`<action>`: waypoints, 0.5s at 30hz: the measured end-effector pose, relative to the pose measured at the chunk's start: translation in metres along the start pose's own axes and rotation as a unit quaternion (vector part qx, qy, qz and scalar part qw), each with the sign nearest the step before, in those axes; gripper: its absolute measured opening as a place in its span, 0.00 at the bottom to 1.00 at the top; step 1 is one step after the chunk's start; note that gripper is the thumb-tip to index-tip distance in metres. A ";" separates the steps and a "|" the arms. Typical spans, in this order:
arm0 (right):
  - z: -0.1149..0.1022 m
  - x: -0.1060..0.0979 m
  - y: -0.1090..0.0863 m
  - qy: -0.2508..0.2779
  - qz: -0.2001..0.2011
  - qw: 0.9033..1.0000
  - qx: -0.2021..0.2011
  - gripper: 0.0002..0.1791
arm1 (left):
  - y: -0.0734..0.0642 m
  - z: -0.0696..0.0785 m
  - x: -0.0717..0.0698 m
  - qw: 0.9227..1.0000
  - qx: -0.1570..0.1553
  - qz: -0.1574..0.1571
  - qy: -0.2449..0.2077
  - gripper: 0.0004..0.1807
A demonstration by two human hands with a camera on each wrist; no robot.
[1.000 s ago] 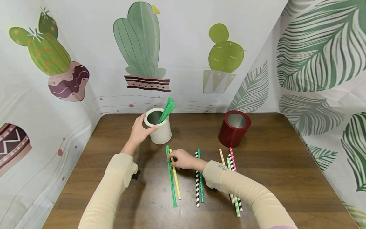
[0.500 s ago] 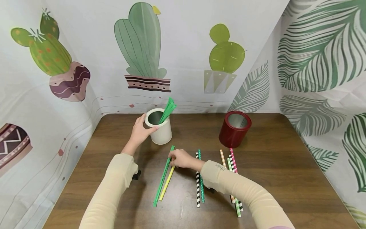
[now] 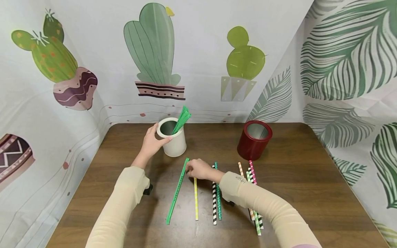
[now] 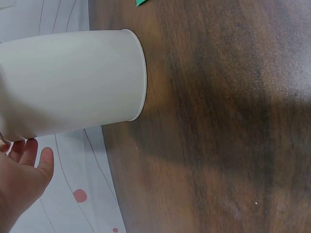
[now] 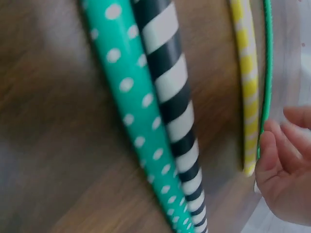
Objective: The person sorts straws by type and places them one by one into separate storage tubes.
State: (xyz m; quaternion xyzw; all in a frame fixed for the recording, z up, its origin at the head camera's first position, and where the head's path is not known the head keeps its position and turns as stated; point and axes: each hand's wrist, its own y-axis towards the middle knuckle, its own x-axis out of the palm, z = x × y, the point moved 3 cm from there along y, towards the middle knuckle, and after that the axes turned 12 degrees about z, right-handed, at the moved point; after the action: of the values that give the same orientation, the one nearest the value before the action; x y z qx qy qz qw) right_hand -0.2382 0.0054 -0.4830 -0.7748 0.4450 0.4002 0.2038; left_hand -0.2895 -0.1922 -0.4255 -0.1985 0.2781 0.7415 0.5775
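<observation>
My left hand (image 3: 152,141) holds the cream-white can (image 3: 175,146) by its rim, thumb in front and fingers on the far side. Several green wrapped straws (image 3: 183,119) lean inside that can. In the right wrist view, loosely bent fingers of my right hand (image 5: 286,170) are at the green wrapped straw (image 5: 267,63), with nothing pinched between them. A yellow-and-white striped straw (image 3: 196,199) lies under the right hand in the head view, its top end covered. The other green straw, printed with small lettering, slants down-left beside it on the table.
Right of the yellow straw lie a black-and-white striped straw (image 3: 214,206) and a teal dotted straw (image 3: 219,203). A dark red can (image 3: 254,141) stands back right, above several patterned straws (image 3: 256,220), partly hidden by the right sleeve. A printed cloth (image 3: 204,62) hangs behind the table.
Both the green and yellow straws swung to slant down-left; then the yellow one turned upright in view, away from the green. My right hand shifted slightly right. The left stayed on the can.
</observation>
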 end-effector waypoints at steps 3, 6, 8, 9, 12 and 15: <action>-0.003 0.002 0.001 0.061 0.030 0.997 0.043 0.08 | 0.000 0.000 0.000 1.000 0.001 0.000 -0.001 0.51; -0.003 0.010 0.002 0.120 0.048 0.987 0.094 0.10 | 0.000 0.000 0.000 1.000 0.001 -0.001 0.000 0.51; -0.003 0.017 0.002 0.148 0.049 0.980 0.127 0.11 | 0.000 0.000 0.000 1.000 -0.001 -0.003 0.001 0.51; -0.003 0.021 0.002 0.153 0.054 0.977 0.138 0.12 | 0.000 0.000 0.000 1.000 -0.003 -0.003 0.001 0.51; -0.004 0.029 0.002 0.139 0.073 0.974 0.164 0.14 | 0.000 -0.001 0.000 1.000 -0.003 -0.004 0.000 0.51; -0.004 0.034 0.004 0.100 0.103 0.973 0.180 0.15 | 0.000 -0.001 0.000 1.000 -0.001 -0.004 -0.002 0.51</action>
State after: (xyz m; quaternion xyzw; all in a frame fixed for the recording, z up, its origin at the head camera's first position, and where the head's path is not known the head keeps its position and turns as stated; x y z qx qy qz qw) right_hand -0.2301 -0.0170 -0.5076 -0.7118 0.6051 0.2528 0.2517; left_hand -0.2900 -0.1925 -0.4264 -0.1987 0.2758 0.7399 0.5805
